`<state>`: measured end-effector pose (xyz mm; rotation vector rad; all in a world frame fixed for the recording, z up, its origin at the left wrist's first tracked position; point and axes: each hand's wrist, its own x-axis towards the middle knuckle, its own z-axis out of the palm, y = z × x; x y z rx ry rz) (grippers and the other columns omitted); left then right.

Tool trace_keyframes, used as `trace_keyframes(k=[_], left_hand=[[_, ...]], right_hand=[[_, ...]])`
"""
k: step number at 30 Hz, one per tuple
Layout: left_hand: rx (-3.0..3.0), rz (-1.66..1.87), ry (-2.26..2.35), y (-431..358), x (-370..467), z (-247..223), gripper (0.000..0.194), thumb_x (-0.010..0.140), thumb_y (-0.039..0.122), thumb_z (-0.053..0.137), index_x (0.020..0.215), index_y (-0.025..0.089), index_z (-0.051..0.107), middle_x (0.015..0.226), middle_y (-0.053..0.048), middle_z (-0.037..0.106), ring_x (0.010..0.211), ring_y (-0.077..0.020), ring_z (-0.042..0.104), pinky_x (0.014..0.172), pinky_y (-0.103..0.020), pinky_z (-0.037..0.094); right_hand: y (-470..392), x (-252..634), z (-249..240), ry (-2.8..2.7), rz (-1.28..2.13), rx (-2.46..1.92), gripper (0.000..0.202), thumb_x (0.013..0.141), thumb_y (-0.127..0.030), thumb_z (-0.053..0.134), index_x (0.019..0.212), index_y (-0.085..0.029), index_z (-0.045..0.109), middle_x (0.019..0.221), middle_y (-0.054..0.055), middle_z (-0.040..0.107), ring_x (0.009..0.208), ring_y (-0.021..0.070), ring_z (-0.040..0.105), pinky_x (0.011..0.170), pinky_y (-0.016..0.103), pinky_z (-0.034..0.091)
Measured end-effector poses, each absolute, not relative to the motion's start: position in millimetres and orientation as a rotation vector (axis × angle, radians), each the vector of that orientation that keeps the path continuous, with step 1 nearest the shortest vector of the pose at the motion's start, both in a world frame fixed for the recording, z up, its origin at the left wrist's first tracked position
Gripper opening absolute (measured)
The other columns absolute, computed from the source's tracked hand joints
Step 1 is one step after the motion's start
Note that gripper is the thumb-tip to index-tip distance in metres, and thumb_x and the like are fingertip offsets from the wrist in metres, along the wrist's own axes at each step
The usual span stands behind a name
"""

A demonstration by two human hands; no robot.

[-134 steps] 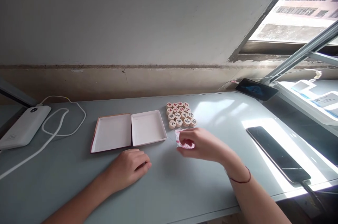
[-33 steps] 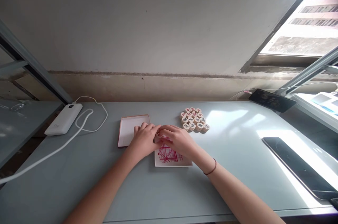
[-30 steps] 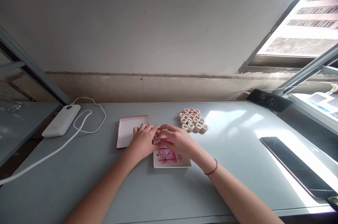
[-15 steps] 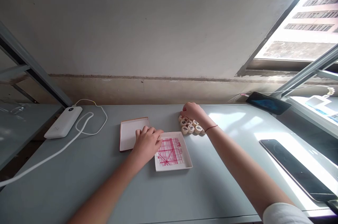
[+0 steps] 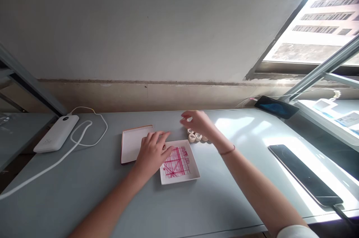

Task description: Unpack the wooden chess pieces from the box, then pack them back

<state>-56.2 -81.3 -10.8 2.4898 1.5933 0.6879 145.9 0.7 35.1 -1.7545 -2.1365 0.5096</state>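
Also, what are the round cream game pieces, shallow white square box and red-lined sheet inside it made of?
Round cream game pieces: likely wood, smooth matte; warm pale tone, though plastic is possible.
Shallow white square box: probably matte cardboard; thin straight walls.
Red-lined sheet: plastic film or paper, finish unclear; it looks thin and flat.

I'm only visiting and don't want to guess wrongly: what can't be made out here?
In the head view:
- How many round pieces there are: the right hand and wrist cover some.
- Whether the right hand pinches a piece: its fingertips are blurred.
- The whole marking on the piece by the left hand: the hand hides part.
- Where the thick white cable ends: the left edge cuts it off.
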Motion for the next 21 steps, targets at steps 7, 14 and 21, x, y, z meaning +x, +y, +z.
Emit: trace_keyframes(k=[7, 14, 21], left_hand=[[2.372, 0.918, 1.303, -86, -49, -10, 0.035, 0.098, 0.032, 0.04, 0.132, 0.028, 0.044, 0.115, -0.005, 0.06, 0.1, -0.0187, 0.062, 0.088, -0.032, 0.052], [2.357, 0.878, 1.359, -85, -55, -3, 0.025, 0.096, 0.028, 0.04, 0.117, 0.026, 0.054, 0.108, -0.005, 0.056, 0.089, -0.0169, 0.064, 0.079, -0.029, 0.053], [2.442, 0.845, 1.332, -82, -58, -5, 0.013, 0.095, 0.026, 0.046, 0.094, 0.021, 0.058, 0.104, -0.002, 0.064, 0.097, -0.0167, 0.062, 0.094, -0.035, 0.045]], right_hand=[[-68, 122, 17, -1.743, 1.265, -1.188, 0.02, 0.079, -0.034, 0.063, 0.094, -0.021, 0.059, 0.092, 0.003, 0.07, 0.077, 0.0157, 0.069, 0.065, 0.027, 0.056], [-67, 130, 4, -1.503, 1.388, -1.129, 0.031, 0.08, -0.045, 0.064, 0.095, -0.019, 0.056, 0.103, 0.007, 0.066, 0.079, 0.0161, 0.069, 0.06, 0.026, 0.058], [-60, 141, 2, -1.359, 1.295, -1.201, 0.03, 0.076, -0.044, 0.068, 0.092, -0.02, 0.059, 0.099, 0.005, 0.061, 0.087, 0.0174, 0.064, 0.069, 0.03, 0.059]])
